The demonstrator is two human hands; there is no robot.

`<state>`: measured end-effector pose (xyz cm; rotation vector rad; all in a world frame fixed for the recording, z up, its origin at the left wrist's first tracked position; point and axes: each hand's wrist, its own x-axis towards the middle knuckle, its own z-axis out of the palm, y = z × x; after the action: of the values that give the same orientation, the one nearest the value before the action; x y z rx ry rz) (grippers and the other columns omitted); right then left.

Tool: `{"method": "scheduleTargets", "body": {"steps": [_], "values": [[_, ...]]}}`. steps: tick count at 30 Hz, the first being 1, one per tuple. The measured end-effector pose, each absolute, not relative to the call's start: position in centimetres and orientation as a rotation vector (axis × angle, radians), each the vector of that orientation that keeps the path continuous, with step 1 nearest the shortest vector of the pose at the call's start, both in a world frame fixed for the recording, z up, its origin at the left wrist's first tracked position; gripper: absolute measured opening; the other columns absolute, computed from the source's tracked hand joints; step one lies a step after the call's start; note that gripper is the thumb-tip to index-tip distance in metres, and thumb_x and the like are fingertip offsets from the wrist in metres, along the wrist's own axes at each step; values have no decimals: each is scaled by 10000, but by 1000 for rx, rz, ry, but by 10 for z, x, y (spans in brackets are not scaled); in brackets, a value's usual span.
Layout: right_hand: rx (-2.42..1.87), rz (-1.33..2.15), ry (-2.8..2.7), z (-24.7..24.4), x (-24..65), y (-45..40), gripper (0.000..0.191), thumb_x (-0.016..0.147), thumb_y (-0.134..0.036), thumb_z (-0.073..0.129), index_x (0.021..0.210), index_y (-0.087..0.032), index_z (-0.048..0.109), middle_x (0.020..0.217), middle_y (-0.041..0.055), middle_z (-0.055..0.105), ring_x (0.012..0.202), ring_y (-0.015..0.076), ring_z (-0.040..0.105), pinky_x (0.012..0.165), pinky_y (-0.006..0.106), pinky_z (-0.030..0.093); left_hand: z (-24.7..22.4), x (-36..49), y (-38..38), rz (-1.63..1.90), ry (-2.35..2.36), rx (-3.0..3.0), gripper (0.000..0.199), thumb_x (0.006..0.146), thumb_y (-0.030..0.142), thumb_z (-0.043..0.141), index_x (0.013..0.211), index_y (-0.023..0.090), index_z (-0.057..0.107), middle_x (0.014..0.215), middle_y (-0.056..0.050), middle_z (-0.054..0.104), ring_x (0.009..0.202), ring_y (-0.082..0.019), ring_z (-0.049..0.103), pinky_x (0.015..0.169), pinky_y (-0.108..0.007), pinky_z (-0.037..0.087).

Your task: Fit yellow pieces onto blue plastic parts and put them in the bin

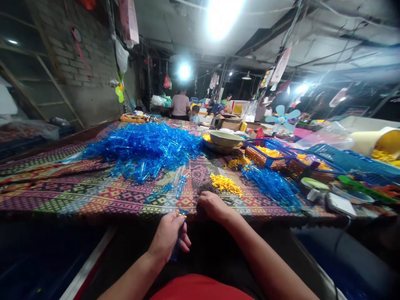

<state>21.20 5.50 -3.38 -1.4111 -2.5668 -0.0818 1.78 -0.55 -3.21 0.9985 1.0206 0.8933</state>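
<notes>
My left hand (167, 233) is closed round a translucent blue plastic piece (176, 251) just off the table's front edge. A small yellow part (182, 215) shows at its upper end, by my thumb. My right hand (213, 205) rests at the near side of a heap of tiny dark pieces (206, 187), its fingertips drawn together; anything between them is hidden. Right behind it lies a heap of small yellow plastic parts (226, 184). A few loose blue pieces (181, 185) lie on the cloth beyond my left hand.
A large mound of clear blue plastic pieces (146, 146) covers the back left; a smaller blue pile (271, 187) lies right. Bowls (226, 138), baskets of yellow parts (265, 158) and a white device with a cable (341, 205) stand rightward. People (180, 106) are farther back.
</notes>
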Motion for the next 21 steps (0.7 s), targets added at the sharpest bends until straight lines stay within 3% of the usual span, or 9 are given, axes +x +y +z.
{"method": "scheduleTargets", "body": {"steps": [9, 17, 21], "values": [[-1432, -46, -2478, -42, 221, 60, 239, 868, -215, 504, 656, -144, 586, 714, 19, 517, 645, 108, 483, 601, 210, 360, -25, 17, -3, 880, 979, 1000, 231, 757, 364, 488, 648, 166, 437, 488, 32, 485, 366, -149, 555, 311, -236, 435], [-1156, 268, -2237, -36, 210, 35, 127, 864, -183, 505, 744, -167, 545, 717, 5, 530, 672, 119, 501, 619, 221, 396, -24, 17, 1, 938, 1203, 1324, 176, 788, 311, 453, 673, 180, 467, 539, 24, 506, 360, -104, 500, 313, -191, 385], [-1027, 343, -2206, -26, 197, 16, 129, 875, -184, 481, 763, -177, 543, 710, 11, 529, 675, 127, 496, 617, 232, 408, -27, 18, 1, 987, 1158, 1217, 101, 760, 272, 543, 700, 190, 540, 552, 11, 528, 403, -96, 488, 371, -180, 347]]}}
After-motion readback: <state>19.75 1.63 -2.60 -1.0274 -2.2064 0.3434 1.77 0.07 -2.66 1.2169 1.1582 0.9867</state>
